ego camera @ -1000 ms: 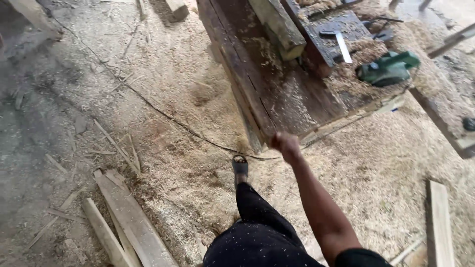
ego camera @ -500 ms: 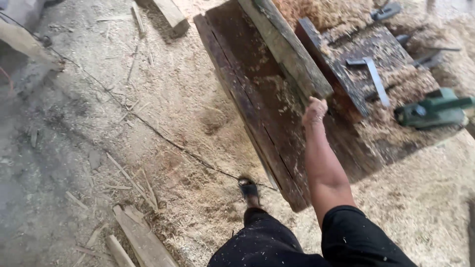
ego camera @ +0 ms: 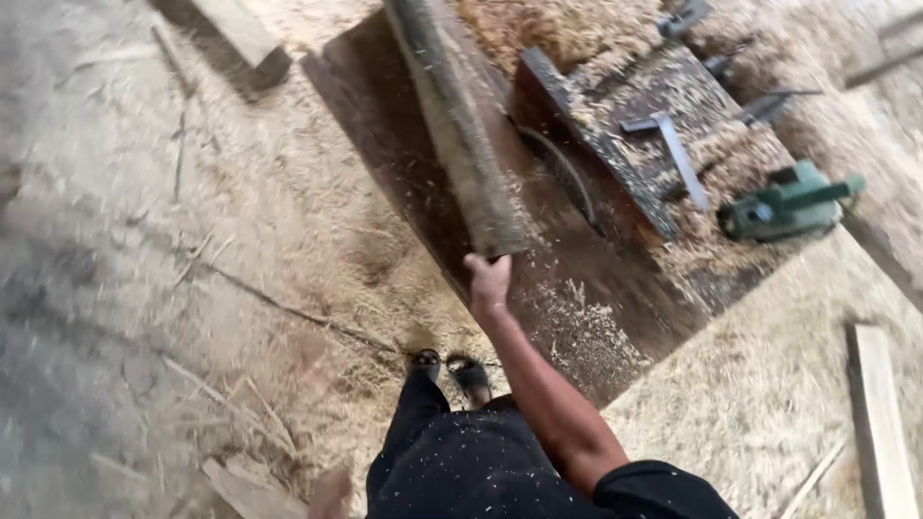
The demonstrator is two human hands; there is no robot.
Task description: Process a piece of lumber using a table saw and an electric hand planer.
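Right hand [ego camera: 488,279] grips rough squared timber beam [ego camera: 452,125] end.

The right arm is stretched out straight in front of the body. The right hand [ego camera: 488,281] is at the end of it, fingers curled. The left hand [ego camera: 332,495] hangs low, blurry.
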